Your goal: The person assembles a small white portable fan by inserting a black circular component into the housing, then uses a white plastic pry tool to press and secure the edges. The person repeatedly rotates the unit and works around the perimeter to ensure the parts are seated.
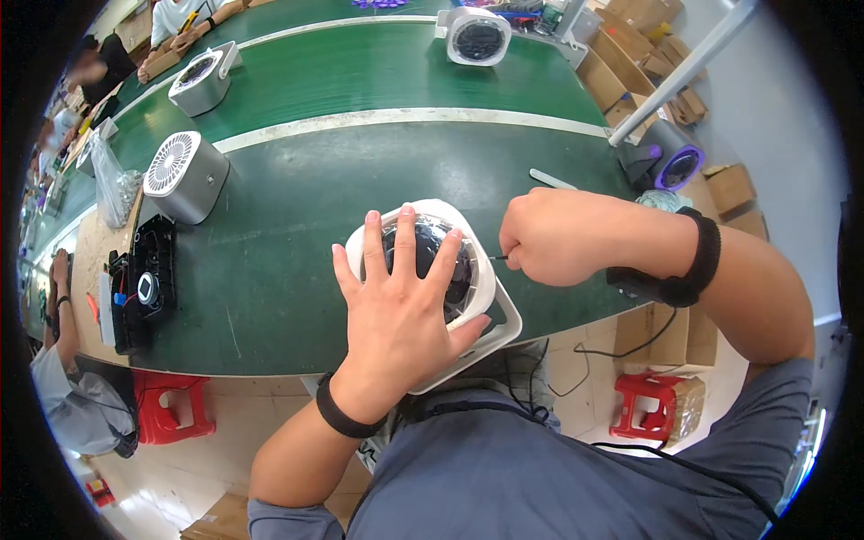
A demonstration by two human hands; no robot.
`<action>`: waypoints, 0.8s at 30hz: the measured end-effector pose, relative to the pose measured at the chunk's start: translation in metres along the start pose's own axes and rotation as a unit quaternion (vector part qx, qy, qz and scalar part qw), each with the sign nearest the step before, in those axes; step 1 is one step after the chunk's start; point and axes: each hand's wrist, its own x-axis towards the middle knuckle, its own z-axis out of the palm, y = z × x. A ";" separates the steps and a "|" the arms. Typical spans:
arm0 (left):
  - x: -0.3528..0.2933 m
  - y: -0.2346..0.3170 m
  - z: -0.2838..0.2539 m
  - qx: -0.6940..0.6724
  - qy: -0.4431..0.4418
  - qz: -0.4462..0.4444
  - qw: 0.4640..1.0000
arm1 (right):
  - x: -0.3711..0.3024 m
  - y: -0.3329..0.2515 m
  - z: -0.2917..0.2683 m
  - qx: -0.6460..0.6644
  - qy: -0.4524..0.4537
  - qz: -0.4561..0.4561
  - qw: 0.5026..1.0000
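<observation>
A white desktop fan (484,297) with a rounded square frame and a shiny round front lies face up near the table's front edge. Its white stand loop (509,317) sticks out at the lower right. My left hand (396,315) rests flat across the fan's face, fingers spread, and hides much of it. To the fan's right, my right hand (551,241) is closed in a fist around a screwdriver-like tool (498,258). Only its thin dark shaft shows, pointing at the fan's right side; the handle is hidden in my fist.
A grey fan (200,184) and an opened black housing (151,279) stand at left. More fans (477,40) sit on the green belt (360,67) beyond. A pale strip (551,179) lies past my right hand, near a metal post (684,72). Co-workers sit at left.
</observation>
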 end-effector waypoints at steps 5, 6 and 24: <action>0.000 -0.001 0.002 0.001 0.003 0.003 1.000 | 0.002 0.006 0.004 0.002 0.009 -0.014 1.000; 0.000 -0.001 0.002 0.001 0.002 0.001 1.000 | 0.001 0.005 0.004 0.002 0.008 -0.013 1.000; 0.000 -0.001 0.002 -0.008 0.008 0.001 1.000 | 0.004 0.009 0.007 0.026 0.033 -0.037 0.998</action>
